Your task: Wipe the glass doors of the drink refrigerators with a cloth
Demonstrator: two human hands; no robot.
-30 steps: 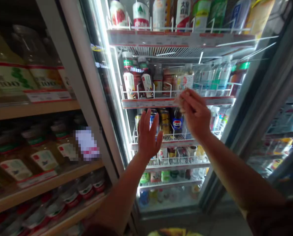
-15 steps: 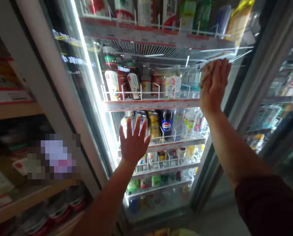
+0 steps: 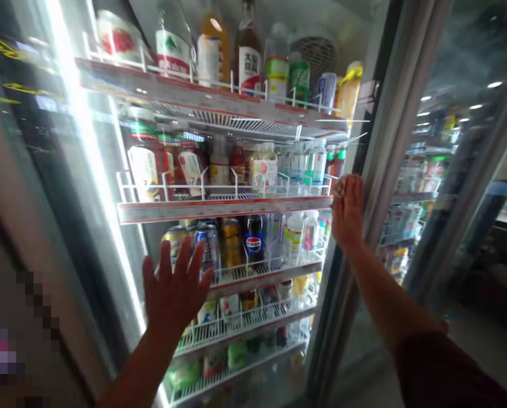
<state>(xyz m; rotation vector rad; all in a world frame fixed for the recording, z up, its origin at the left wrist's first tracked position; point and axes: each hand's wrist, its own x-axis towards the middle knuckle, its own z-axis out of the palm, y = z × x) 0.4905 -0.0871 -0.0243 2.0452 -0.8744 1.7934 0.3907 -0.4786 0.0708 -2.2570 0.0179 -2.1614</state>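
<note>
My left hand is raised with its fingers spread, in front of the glass of a lit drinks fridge, level with a shelf of cans. Whether its palm touches the glass I cannot tell. At the right side of the door, my right hand lies flat with its fingers together over a crumpled cloth, most of it hidden under the fingers. That hand is beside the right end of the second shelf, near the door frame.
Bottles stand on the upper shelves, among them a clear bottle with a red-and-white label and a dark bottle. A Pepsi bottle is lower down. A bright light strip runs down the left side. Another glass-fronted fridge is at the right.
My right hand has slid down the glass with the cloth, from above the second shelf to its level. The view has turned right; my left hand stays spread.
</note>
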